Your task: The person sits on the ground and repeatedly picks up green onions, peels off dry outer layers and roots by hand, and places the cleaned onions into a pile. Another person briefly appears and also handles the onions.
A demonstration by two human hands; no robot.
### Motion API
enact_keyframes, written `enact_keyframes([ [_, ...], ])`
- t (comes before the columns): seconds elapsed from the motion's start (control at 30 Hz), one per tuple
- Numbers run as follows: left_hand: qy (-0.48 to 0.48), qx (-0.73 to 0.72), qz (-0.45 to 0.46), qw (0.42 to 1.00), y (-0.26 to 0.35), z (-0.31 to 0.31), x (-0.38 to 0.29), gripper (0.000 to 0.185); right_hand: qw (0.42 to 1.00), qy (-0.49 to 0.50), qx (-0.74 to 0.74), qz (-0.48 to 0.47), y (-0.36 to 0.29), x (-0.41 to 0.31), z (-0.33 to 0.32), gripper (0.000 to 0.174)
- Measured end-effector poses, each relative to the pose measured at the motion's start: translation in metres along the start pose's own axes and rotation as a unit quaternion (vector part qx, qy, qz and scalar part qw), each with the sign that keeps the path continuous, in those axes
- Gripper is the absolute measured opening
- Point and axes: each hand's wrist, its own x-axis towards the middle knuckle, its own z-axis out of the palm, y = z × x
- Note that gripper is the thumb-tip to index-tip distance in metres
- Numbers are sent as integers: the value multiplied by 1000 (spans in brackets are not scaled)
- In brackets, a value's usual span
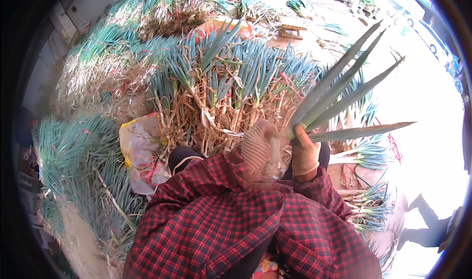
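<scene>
A large green onion [324, 102] with several long leaves slants up and to the right in front of me. My right hand [306, 152], in a glove, grips it where the leaves part from the stem. My left hand [258, 142], in a striped glove, is curled at the pale lower stem [275, 148]. Motion blur hides just how its fingers lie there. Past my hands stands a thick row of untrimmed green onions [228, 91], with dry brown skins hanging around their stems.
Bundled green onions lie in heaps at the back left [147, 17] and along the left side [88, 161]. A plastic sack [140, 146] is beside my left knee. Cleaner green onions [365, 152] lie at right near red ties [394, 148]. Farther off is a small wooden stool [293, 31].
</scene>
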Motion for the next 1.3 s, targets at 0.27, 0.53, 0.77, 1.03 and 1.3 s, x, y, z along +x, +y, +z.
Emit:
enact_keyframes([
  [0.27,-39,131,-55,989,-51,-96,-12,24,997,40,-30,-54,-32,47,-41,39],
  [0.53,201,-31,-295,934,-111,-374,-31,32,975,-76,176,-111,-53,68,-118,36],
  [0.77,-64,291,186,936,-28,-118,12,40,970,-195,129,-61,-18,51,-87,48],
  [1.03,-216,134,8,967,15,-31,20,49,963,-137,225,47,-9,15,-46,52],
  [1.3,-236,260,157,923,-20,-49,16,40,989,-21,92,116,8,7,-33,28],
])
